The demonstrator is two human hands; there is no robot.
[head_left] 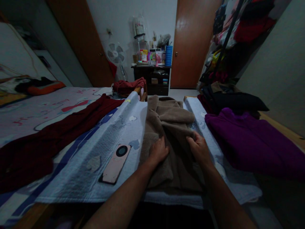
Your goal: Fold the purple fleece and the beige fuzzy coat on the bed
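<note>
A brown fleecy garment point(171, 114) lies partly folded on the pale blue quilted cover point(92, 168). My left hand point(160, 149) is closed on the fabric near the garment's middle, its fingertips partly hidden. On the right edge, my right hand point(198, 145) pinches the same cloth between thumb and fingers. A fold of the garment drapes across its upper part, and dark creases run between my hands. Left of the garment a pink phone point(115, 163) with a round black camera ring lies face down.
A purple garment point(247, 143) and dark folded clothes point(235, 97) are stacked at the right. Dark red trousers point(59, 136) stretch across the bed at left. Farther back stand a fan point(116, 53), a loaded dark cabinet point(152, 79) and a wooden door point(190, 47).
</note>
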